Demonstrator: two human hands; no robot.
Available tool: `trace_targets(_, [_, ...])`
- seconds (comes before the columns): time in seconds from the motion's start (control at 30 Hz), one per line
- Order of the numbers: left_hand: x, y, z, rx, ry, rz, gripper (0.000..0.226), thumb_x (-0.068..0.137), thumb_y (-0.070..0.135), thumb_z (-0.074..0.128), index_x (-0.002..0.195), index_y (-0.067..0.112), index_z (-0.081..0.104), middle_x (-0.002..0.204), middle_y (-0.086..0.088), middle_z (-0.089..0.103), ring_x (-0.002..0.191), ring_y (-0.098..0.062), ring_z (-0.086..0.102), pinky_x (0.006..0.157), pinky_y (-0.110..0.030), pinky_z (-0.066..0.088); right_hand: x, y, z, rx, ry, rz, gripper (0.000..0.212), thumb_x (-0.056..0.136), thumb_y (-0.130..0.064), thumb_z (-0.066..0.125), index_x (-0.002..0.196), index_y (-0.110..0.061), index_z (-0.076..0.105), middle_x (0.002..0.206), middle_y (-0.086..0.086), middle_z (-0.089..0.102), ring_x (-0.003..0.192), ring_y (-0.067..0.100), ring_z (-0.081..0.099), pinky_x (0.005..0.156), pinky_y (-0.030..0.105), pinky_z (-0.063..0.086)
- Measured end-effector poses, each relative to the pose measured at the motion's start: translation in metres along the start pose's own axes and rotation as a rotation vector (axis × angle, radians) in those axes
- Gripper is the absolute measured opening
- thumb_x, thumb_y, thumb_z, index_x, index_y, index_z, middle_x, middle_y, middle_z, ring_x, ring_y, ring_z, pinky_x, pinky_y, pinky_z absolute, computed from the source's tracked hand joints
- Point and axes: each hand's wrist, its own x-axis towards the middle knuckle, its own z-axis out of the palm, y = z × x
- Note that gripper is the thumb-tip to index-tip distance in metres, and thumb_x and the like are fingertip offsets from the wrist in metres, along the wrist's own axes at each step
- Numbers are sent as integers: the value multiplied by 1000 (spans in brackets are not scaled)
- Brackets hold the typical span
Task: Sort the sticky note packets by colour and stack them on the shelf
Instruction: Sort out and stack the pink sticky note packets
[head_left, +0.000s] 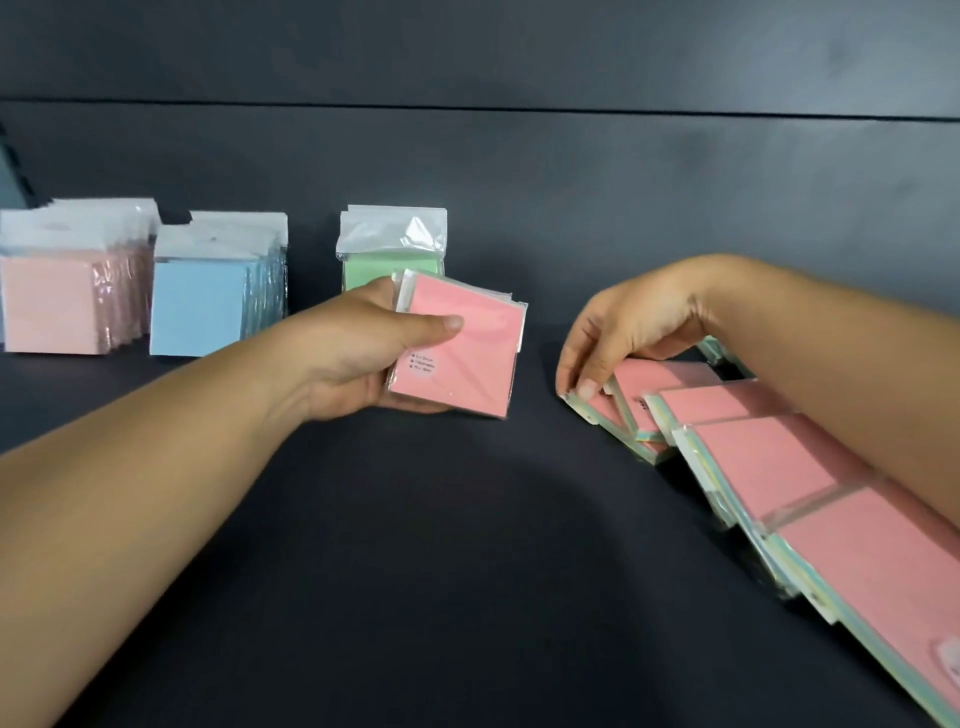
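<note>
The left hand (358, 358), at centre frame, is closed on a small bundle of square pink sticky note packets in clear plastic sleeves (460, 345), thumb pressed across the top face and fingers underneath; the layered edges at its upper corner suggest more than one packet, though how many I cannot tell. The right hand (618, 338), right of centre, is curled over the far end of a fanned row of pink-faced packets with pale green and blue edges (769, 457), its fingertips (587, 388) pinching the end packet's edge. These packets look light and fairly stiff as blocks, but the glossy sleeves are likely slippery against each other, so a bundle could shear apart; a pinch across the flat faces, thumb on top, seems the safest hold, not the loose plastic header flaps. Along the back of the dark grey shelf surface (467, 545) three sorted groups stand upright: a pale pink group (57, 306) at far left, a light blue group (202, 306) just beside it, each several packets deep, and a mint green group (392, 244) of perhaps one or two, partly hidden behind the held bundle. The fanned row shows roughly five overlapping packets, running out of the lower right corner.
</note>
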Motion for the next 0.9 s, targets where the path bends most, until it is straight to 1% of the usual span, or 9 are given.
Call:
trace_targets(0.2, [2,-1,-3,-22,29,-2,34,89,14,57,123,18,51,95,-2,69,81,-17,67,60,-38,58,-1,1,-3,-77,40,-20,15,76,1,66,68,-12,66,57,-3,66,52,5,61,56,16,49])
trace_targets(0.27, [2,-1,-3,-24,29,-8,34,89,14,58,122,18,52,97,-2,69,82,-18,67,60,-38,58,-3,2,-3,-65,50,-32,15,75,2,66,73,-13,66,63,-3,66,57,6,62,61,18,48])
trace_targets(0.37, [3,-2,-4,-25,28,-12,33,89,14,58,121,19,52,98,-2,69,82,-17,67,59,-38,59,-6,6,-3,-110,15,-29,25,74,4,67,91,-13,64,77,-1,66,71,12,62,70,21,51])
trace_targets(0.47, [2,-2,-3,-29,32,-13,31,89,14,58,119,20,52,94,-1,69,79,-16,67,57,-38,58,-7,6,-2,-131,-30,11,20,73,3,68,88,-8,66,71,2,69,62,12,65,63,21,54])
trace_targets(0.6, [2,-2,-2,-29,29,-11,30,89,15,57,118,21,52,96,-1,69,79,-16,67,58,-37,58,-7,5,-3,-114,-56,28,20,59,-7,71,78,-8,68,66,5,70,56,14,66,59,23,54])
trace_targets(0.7, [3,-3,-2,-31,24,-10,29,90,15,57,118,21,52,99,-2,69,81,-17,67,59,-37,58,-10,5,-2,-90,-106,27,14,64,-2,72,77,-6,67,65,6,70,55,14,67,54,21,53])
trace_targets(0.73, [3,-3,-2,-34,20,-10,29,90,15,57,118,21,52,100,-2,69,81,-17,67,59,-37,58,-11,5,-3,-92,-102,14,17,63,0,75,76,-6,67,65,6,70,55,14,67,53,21,53])
trace_targets(0.83, [3,-3,-1,-46,12,-6,28,90,15,56,117,21,53,98,-2,69,79,-17,68,59,-37,58,-15,4,-10,-10,21,-38,16,58,-7,69,74,-10,67,63,4,69,51,12,65,49,20,52])
trace_targets(0.9, [2,-4,1,-62,8,-6,26,90,15,57,115,21,53,97,-2,69,79,-17,68,59,-37,59,-18,1,-16,68,110,-107,19,57,-4,72,73,-11,67,59,1,67,47,10,62,44,17,49])
